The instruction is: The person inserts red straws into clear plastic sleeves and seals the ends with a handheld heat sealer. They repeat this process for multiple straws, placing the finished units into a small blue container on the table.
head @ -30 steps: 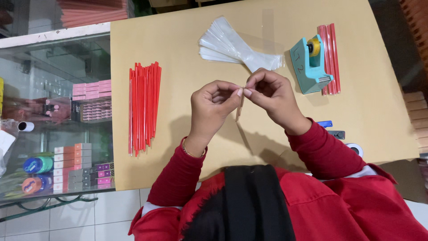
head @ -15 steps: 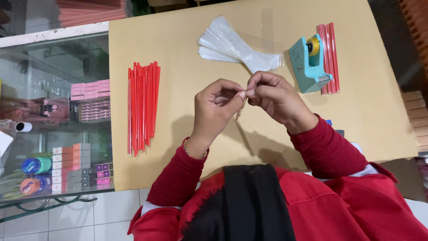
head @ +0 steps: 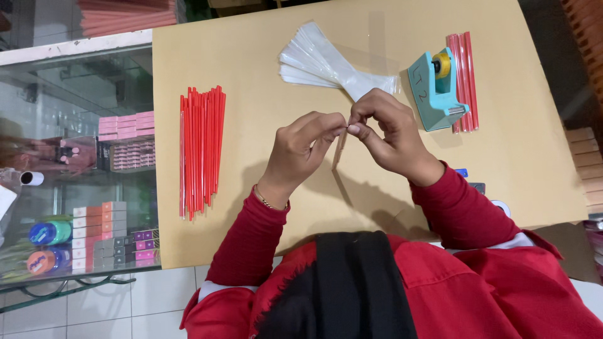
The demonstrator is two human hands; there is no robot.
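- The left hand (head: 301,147) and the right hand (head: 386,135) are meeting fingertip to fingertip above the tan tabletop (head: 251,56), both pinching the upper end of a thin clear sleeve (head: 340,149) that is hanging down between them.
- The sleeve is looking feather-light, limp and slick, likely to slip or crease; pinching it at the open end, as both hands are doing, seems the surest hold.
- Just beyond the right hand, a fanned pile of clear sleeves (head: 320,59) is lying beside a teal tape dispenser (head: 433,88).
- Thin red sticks (head: 201,150) are lying in a row left of the hands; a few wrapped red sticks (head: 463,75) are sitting behind the dispenser.
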